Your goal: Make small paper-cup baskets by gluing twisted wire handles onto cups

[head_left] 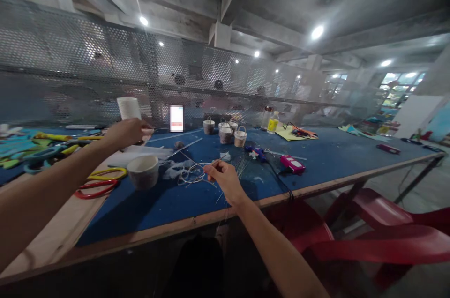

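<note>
My left hand [127,131] is raised over the blue table top [168,199] and closed on a white paper cup [129,108], which it holds upright. My right hand [222,178] hovers near the table's front edge with its fingers pinched on a thin strand that runs from a loose coil of pale wire or cord [191,174]. A small rope-wrapped cup [143,171] stands on the table between my two hands.
Scissors with red [95,189] and yellow [107,174] handles lie left. Several small woven baskets [227,131], two bottles [270,120] and a pink glue gun [292,164] sit farther back. A perforated metal screen [105,63] backs the table. Red plastic chairs [379,232] stand right.
</note>
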`<action>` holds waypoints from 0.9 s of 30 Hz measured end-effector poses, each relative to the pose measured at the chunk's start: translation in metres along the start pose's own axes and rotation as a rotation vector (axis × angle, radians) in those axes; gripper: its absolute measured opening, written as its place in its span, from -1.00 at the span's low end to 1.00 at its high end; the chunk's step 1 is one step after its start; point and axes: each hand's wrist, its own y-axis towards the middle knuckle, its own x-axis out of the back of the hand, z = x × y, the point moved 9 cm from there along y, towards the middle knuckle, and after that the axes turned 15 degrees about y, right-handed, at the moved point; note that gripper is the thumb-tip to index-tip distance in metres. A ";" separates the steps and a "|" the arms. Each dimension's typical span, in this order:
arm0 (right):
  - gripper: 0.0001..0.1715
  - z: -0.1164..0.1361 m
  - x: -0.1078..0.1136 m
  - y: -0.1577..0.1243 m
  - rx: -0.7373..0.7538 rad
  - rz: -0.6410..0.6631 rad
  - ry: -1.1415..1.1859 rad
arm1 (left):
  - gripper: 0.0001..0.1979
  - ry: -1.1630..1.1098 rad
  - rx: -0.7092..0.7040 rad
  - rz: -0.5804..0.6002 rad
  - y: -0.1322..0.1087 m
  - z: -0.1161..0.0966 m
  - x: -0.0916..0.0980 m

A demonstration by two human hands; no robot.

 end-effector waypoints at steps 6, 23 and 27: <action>-0.65 0.000 0.002 0.000 0.032 -0.022 -0.037 | -0.72 -0.224 -0.255 0.201 -0.097 -0.132 -0.017; -0.63 0.007 -0.003 0.002 0.147 0.057 -0.067 | -0.68 -0.784 0.056 0.405 -0.171 -0.159 -0.099; -0.62 0.004 -0.002 0.004 0.126 0.048 -0.094 | -0.74 -0.780 0.089 0.260 -0.168 -0.153 -0.091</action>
